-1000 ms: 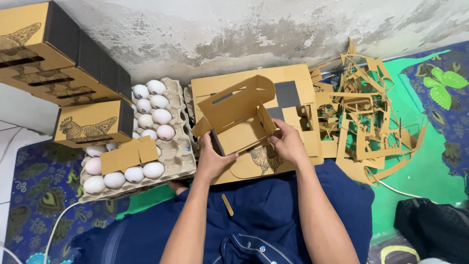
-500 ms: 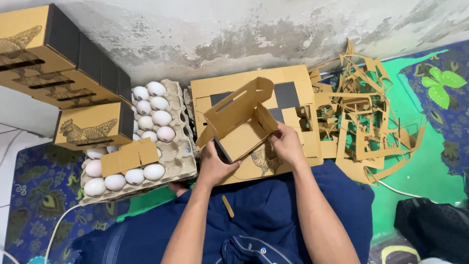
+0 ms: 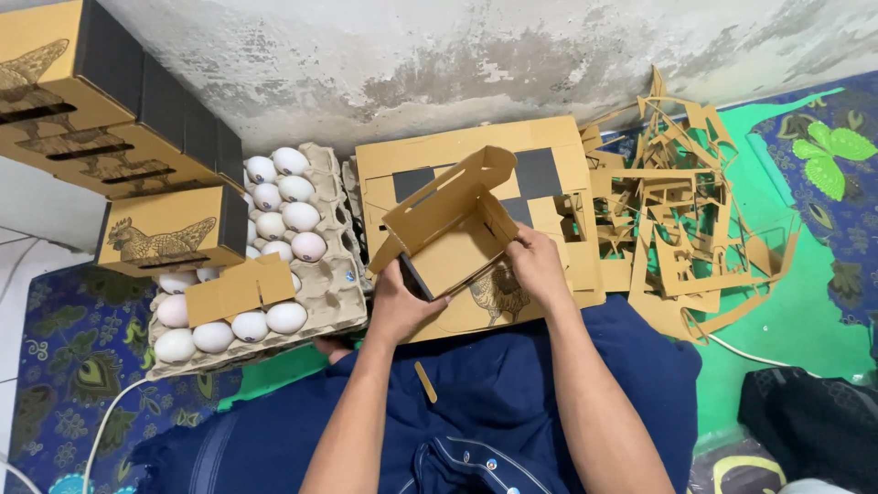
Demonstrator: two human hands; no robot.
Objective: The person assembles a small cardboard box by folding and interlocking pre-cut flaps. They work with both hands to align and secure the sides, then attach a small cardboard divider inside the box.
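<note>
A half-folded brown cardboard box (image 3: pixel 453 229) with a dark inner side is held up over a stack of flat cardboard sheets (image 3: pixel 558 146). My left hand (image 3: pixel 401 300) grips its lower left corner. On the box's right side, my right hand (image 3: pixel 538 265) pinches a flap. The box's open side faces me and its top flap stands tilted to the upper right. A chicken drawing shows on the flat sheet (image 3: pixel 494 293) just under my hands.
An egg tray (image 3: pixel 334 293) with several white eggs lies at left, a small cardboard piece (image 3: pixel 240 288) on it. Finished chicken-print boxes (image 3: pixel 165 233) stack at upper left. Cardboard offcuts (image 3: pixel 681 229) pile at right. A dark bag (image 3: pixel 809 425) sits lower right.
The box has been turned and lifted slightly, its flap now tilted further up-right. My left hand slid down to the lower corner; my right hand moved onto the right flap.
</note>
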